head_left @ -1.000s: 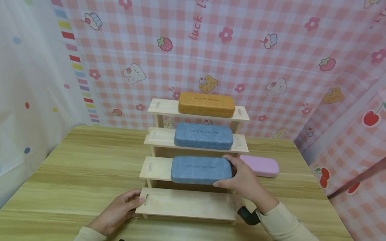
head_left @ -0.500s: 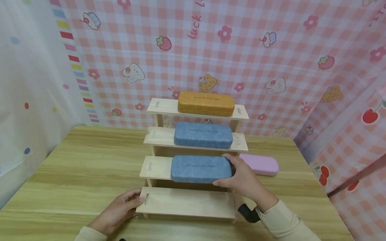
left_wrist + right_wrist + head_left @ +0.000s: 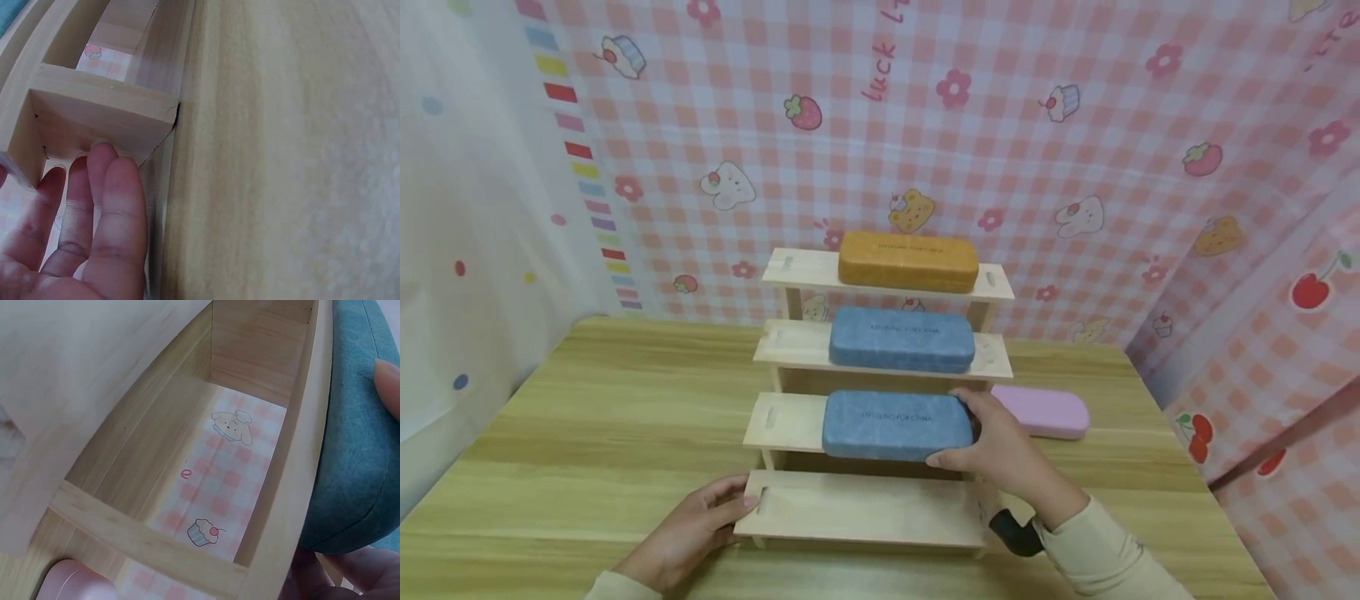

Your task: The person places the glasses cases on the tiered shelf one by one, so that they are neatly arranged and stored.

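Note:
My right hand (image 3: 1003, 446) grips the right end of a blue glasses case (image 3: 897, 425), thumb at the front and fingers behind. The case lies on the second step from the bottom of a stepped wooden display rack (image 3: 782, 421). My left hand (image 3: 696, 527) holds the left end of the lowest step, thumb on top. In the left wrist view its fingers (image 3: 119, 212) reach under the board against the end support. Another blue glasses case (image 3: 901, 340) lies one step higher, and a mustard-yellow glasses case (image 3: 908, 262) is on the top step.
A pink case (image 3: 1041, 412) lies on the wooden table (image 3: 625, 417), right of the rack and partly hidden by my right hand. A checked curtain (image 3: 850, 150) hangs behind the table. A dark curved object (image 3: 1017, 533) shows at my right wrist.
Both hands keep their hold and the cases stay on their steps. Only the head view has shifted slightly.

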